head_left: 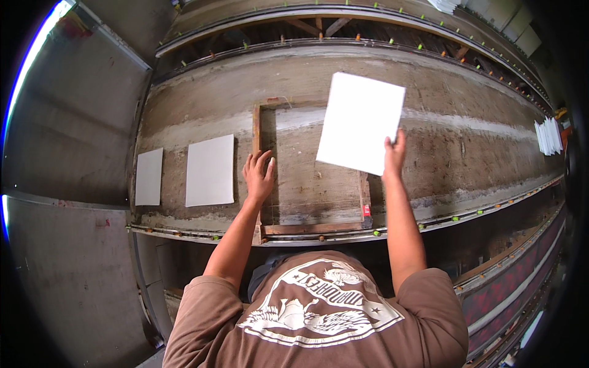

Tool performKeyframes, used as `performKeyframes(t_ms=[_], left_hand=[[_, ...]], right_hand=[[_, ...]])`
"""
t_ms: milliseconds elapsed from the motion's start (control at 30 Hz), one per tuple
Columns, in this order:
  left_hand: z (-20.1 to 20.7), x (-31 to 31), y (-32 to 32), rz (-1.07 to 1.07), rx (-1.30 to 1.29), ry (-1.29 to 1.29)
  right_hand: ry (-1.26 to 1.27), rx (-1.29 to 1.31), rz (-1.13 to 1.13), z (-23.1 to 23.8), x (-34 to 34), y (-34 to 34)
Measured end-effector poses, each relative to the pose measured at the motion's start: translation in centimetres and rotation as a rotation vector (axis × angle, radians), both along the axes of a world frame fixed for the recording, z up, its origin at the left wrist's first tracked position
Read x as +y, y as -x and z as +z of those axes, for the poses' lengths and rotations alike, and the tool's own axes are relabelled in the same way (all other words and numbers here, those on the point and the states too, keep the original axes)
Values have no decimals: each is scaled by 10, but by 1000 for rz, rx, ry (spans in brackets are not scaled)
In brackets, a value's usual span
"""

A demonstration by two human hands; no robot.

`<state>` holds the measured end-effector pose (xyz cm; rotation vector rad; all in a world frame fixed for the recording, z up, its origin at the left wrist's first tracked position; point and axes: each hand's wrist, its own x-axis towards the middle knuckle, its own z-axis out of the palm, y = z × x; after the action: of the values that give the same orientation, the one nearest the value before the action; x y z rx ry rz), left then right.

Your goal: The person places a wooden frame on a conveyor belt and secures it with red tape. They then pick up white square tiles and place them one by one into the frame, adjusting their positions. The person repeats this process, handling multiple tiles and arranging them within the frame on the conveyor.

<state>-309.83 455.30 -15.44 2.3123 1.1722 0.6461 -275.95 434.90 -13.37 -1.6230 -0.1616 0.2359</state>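
Note:
My right hand (394, 154) grips a white rectangular sheet (361, 119) by its lower right corner, the thumb on its face. The sheet is held tilted over a wooden frame (256, 132) and hides the frame's upper right part. At the frame's left bar is my left hand (259, 176), its fingers apart and nothing held in it. Whether its fingertips touch the wood I cannot tell. A small red patch (367, 210) marks the frame's lower right corner.
Two pale sheets (210, 170) (149, 176) lie to the left on the long, stained table (460, 159). Green and orange pegs line its near rail (455, 218). More white sheets (548, 137) stand bunched at the far right. Another railed table (368, 13) runs behind.

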Motion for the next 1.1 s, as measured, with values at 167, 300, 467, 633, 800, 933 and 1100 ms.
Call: performKeyframes(t_ms=[167, 300, 467, 633, 800, 933, 1100], left_hand=[[-6, -6, 16, 21, 139, -43], [-9, -14, 24, -16, 272, -85], [-19, -15, 32, -44, 380, -125], [-34, -12, 40, -89, 370, -170], [-37, -13, 40, -63, 388, -138], [-37, -14, 39, -52, 381, -103], [-36, -14, 38, -42, 374, -34]], right_hand=[[-47, 66, 291, -82, 48, 82], [185, 5, 350, -123, 55, 109], [344, -55, 317, -109, 62, 133], [523, -131, 312, -116, 56, 133], [666, -168, 303, -104, 56, 137], [710, -187, 299, -107, 55, 137], [725, -193, 315, -108, 52, 137]])
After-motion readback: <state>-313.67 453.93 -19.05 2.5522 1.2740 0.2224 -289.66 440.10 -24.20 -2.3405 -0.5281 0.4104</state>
